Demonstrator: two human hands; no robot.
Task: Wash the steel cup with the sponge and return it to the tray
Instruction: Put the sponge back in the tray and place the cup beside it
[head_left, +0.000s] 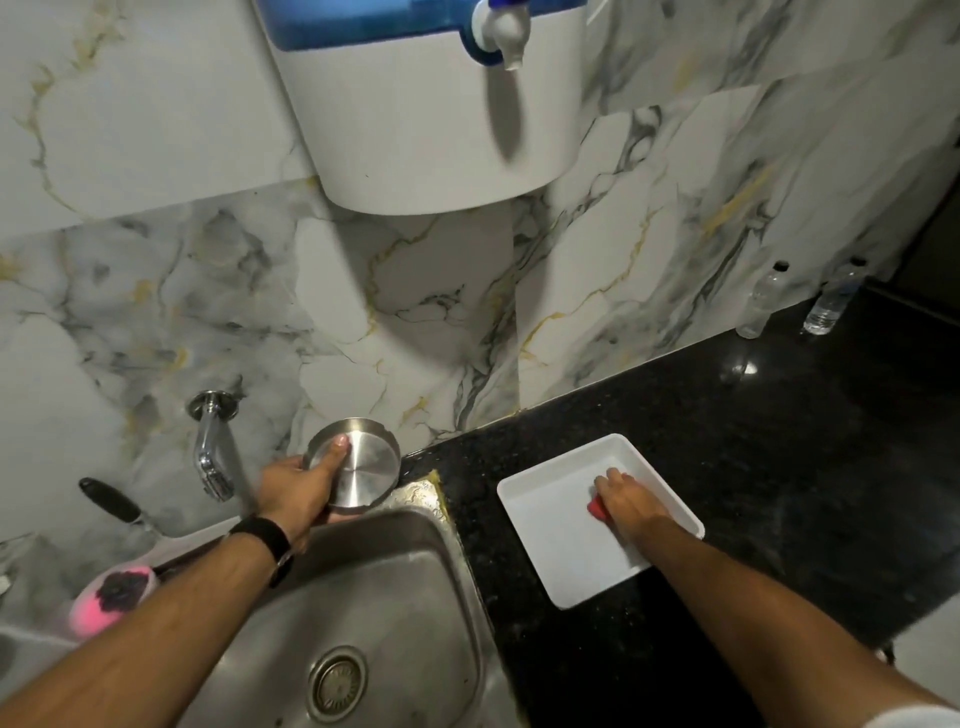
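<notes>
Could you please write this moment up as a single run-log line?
left hand: holds steel cup over sink | right hand: on red sponge in white tray | washing: not begun

The light was dim and cool, falling from above. The white dispenser (431, 130) cast a broad soft shadow down the marble wall (156, 291). Glare spotted the far-right black tabletop (743, 369). Wide-angle bending curved the edges, and detail looked soft.

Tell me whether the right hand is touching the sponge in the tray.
Touching. The head view shows the right hand pressed over the red sponge inside the white tray, fingers covering most of it with no gap visible.
</notes>
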